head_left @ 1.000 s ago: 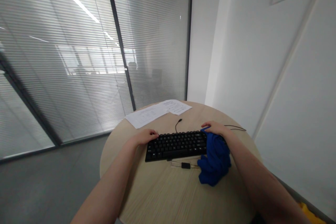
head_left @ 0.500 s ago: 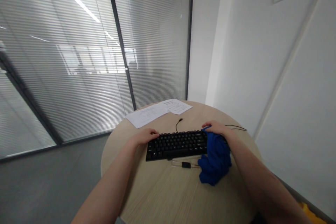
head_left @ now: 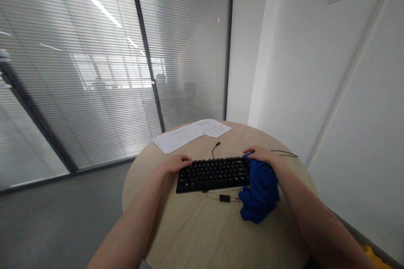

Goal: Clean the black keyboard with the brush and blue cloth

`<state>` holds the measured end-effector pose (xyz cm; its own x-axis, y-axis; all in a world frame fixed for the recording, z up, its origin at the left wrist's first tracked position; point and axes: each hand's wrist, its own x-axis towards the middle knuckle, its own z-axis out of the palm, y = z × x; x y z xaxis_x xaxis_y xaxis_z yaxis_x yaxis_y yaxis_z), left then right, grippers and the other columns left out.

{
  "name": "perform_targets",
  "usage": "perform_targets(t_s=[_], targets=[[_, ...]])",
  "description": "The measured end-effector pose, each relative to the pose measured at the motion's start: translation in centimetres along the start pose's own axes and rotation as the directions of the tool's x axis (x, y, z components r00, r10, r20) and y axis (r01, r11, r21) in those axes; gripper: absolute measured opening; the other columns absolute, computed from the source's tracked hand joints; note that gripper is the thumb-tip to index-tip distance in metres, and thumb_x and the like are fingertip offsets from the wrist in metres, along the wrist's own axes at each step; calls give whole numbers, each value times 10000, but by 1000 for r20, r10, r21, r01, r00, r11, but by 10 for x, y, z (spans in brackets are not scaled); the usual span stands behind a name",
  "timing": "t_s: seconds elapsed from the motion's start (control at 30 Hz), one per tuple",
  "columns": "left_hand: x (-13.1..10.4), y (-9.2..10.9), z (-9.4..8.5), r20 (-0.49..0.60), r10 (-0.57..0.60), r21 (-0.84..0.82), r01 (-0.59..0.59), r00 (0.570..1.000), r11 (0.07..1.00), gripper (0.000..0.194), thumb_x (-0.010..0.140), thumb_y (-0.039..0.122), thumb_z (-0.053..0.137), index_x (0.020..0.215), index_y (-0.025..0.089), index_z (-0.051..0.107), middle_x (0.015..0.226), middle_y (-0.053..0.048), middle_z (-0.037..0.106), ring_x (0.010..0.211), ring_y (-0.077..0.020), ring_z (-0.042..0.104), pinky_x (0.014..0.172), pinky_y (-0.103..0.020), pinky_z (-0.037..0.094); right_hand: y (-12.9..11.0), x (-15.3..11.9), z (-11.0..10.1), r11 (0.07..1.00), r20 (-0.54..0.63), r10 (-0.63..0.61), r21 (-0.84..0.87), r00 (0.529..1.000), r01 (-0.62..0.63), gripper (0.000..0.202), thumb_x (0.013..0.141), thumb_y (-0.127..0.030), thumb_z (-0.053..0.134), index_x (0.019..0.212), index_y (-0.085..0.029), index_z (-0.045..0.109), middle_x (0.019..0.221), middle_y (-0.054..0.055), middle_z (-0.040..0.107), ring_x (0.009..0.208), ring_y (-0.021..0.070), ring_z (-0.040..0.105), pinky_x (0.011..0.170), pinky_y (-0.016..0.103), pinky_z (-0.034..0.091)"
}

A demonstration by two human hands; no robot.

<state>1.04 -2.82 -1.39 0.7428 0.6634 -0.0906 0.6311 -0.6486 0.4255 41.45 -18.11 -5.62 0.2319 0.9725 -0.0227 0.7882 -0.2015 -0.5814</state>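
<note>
A black keyboard [head_left: 214, 174] lies flat on the round wooden table [head_left: 195, 231]. My left hand [head_left: 176, 163] is closed on its far left corner, with the fingertips curled at the edge. Over the keyboard's right end drapes a crumpled blue cloth [head_left: 260, 191], which hides the keys there and hangs toward me onto the tabletop. My right hand [head_left: 259, 153] holds the cloth's far edge, with its fingers at the back of the keyboard. In front of the keyboard lies a thin, pale looped item with a small black block [head_left: 224, 198], partly under the cloth.
Printed paper sheets [head_left: 186, 134] lie at the table's back left. A short black cable end with a plug [head_left: 216, 147] sits behind the keyboard. More thin black cable [head_left: 285, 153] loops near the right edge. Glass panels with blinds [head_left: 189, 50] and a white wall [head_left: 315, 71] stand beyond.
The view has shifted very slightly. Both hands, the keyboard and the cloth keep practically the same positions.
</note>
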Motion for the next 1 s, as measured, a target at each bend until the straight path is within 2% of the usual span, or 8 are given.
perform_targets(t_s=[0.23,0.47,0.7,0.9,1.0], targets=[[0,1,-1,-1,3,21,-3,1000,1000,488,827,534,479,1034,171,731,1033,-69,746,956,-249,654,830,-307,460,-5,4,6,990,-91,4,-142,996,-17,286,787,-203,610,1024,-187,769,1096,73,744,1048,235,661,941,304,480],[-1,1,-1,0,12,27,-12,1000,1000,489,825,539,483,1024,171,736,1036,-73,745,951,-249,656,823,-307,459,-1,0,1,999,-32,-24,-40,999,23,368,736,-150,625,1079,-190,753,1108,49,742,1040,214,663,949,288,482],[1,0,0,6,9,-7,-9,1000,1000,499,812,551,481,1019,170,728,1034,-67,747,950,-247,656,835,-304,459,-4,2,5,995,-100,5,-95,995,-15,310,771,-171,620,1051,-174,756,1129,82,732,1072,233,652,976,316,463],[-1,2,-1,2,12,3,-12,1000,1000,481,812,542,481,1004,180,732,1021,-59,749,954,-247,653,825,-301,460,0,1,2,999,-32,-11,-30,999,10,381,730,-128,607,1077,-183,751,1077,57,747,1013,214,673,929,290,489],[-1,1,-1,-4,-3,11,3,1000,1000,495,811,550,482,1015,175,732,1013,-67,748,952,-252,654,817,-304,460,-1,2,3,998,-40,9,-60,999,-11,389,738,-151,596,1094,-182,749,1093,62,744,1023,224,671,935,299,490]])
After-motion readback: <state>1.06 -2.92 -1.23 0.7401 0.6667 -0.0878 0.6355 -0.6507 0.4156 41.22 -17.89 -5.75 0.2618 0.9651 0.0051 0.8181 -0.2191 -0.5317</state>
